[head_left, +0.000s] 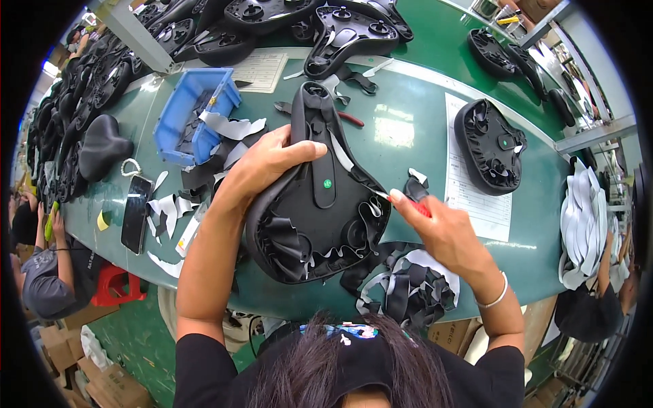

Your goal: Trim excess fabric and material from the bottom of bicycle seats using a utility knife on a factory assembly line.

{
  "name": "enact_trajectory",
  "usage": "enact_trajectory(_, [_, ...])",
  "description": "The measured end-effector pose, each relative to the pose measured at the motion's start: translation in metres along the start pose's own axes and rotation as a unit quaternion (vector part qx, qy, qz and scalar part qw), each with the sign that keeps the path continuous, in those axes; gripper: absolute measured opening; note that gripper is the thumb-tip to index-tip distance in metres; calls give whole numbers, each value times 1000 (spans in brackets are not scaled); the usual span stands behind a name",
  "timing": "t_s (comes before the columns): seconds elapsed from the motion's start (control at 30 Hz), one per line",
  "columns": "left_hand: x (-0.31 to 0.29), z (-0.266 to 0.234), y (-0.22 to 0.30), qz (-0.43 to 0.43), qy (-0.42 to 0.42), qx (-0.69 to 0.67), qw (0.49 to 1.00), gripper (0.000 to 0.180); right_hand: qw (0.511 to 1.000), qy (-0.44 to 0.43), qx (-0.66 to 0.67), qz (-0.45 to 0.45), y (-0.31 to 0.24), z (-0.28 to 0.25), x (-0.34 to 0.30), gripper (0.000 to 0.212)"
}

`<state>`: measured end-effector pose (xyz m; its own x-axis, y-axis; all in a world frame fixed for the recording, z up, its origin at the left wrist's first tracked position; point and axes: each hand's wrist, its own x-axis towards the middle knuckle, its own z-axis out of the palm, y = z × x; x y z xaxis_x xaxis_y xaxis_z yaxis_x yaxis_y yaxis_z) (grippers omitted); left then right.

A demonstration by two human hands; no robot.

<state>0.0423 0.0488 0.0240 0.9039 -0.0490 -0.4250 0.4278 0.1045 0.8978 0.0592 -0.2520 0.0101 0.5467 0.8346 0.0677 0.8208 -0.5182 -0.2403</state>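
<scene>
A black bicycle saddle lies underside up before me, its narrow nose pointing away. Gathered cover material folds around the inside of its rim. My left hand grips its left side near the nose, thumb pressed on the underside. At the right edge, my right hand is closed round a red-handled tool, whose thin light tip meets the cover edge. Most of that tool is hidden in my fingers, so its exact kind is unclear. Red-handled nippers lie behind the saddle.
A blue bin of dark scraps stands left, near a phone. Cut scraps pile at the table's near edge. Another saddle rests on paper at right. More saddles lie at the back. Co-workers sit at both sides.
</scene>
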Motion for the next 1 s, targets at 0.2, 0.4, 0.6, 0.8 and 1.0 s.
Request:
enact_trajectory(0.2, [-22,2,-22,26,101,13,994,40,971,35,178,155,-59,49,-38,69])
enact_trajectory(0.4, [-52,10,-48,57,186,-63,979,43,899,-21,334,283,-83,35,-63,64])
enact_trajectory(0.6, [-74,16,-60,74,206,-99,971,50,910,175,335,173,-58,22,20,54])
enact_trajectory(0.8, [-77,8,-104,213,451,361,788,64,774,237,516,282,-15,12,15,52])
enact_trajectory(1.0, [-31,60,-48,352,75,513,780,18,863,159,462,129,-60,3,14,58])
